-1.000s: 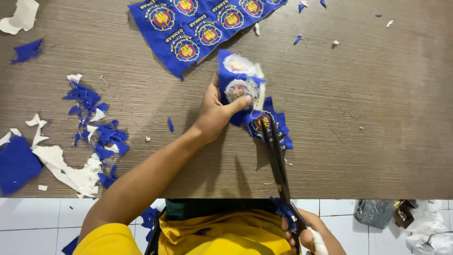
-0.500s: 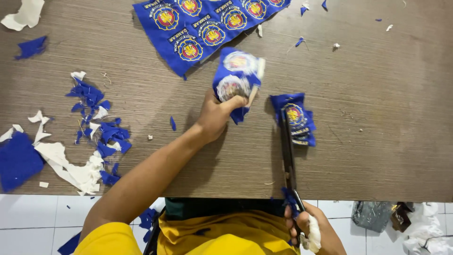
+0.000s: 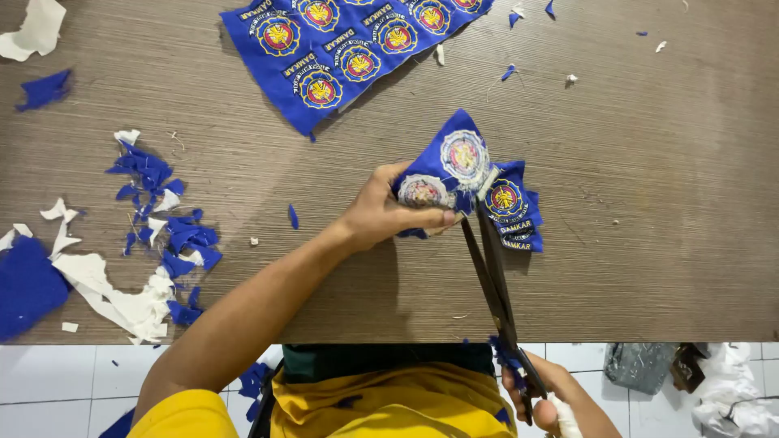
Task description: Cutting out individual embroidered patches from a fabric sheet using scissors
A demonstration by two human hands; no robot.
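The wooden table (image 3: 649,243) fills most of the view, brown and finely grained. At its far edge lies a blue cloth sheet of embroidered round badges (image 3: 341,49), flat and uncut. Down the left side sits a litter of blue and white offcuts (image 3: 154,243), with loose snippets at far right.

Near centre, the left hand (image 3: 381,215) is clenched on a small folded badge strip (image 3: 446,166), thumb on top and fingers beneath, lifting it just off the table. Its pale backing faces up. Just to the right, a short cut strip of badges (image 3: 511,211) lies on the table, touching the blades.

The scissors (image 3: 491,276) run from the near edge up to the held strip, blades slightly parted at its edge. The right hand (image 3: 548,397) grasps the handles; the fingers are partly out of frame, so the exact hold is unclear.

Judgement: the strip is light and limp, stiffer at the embroidery. It is best pinched close beside the cut line.
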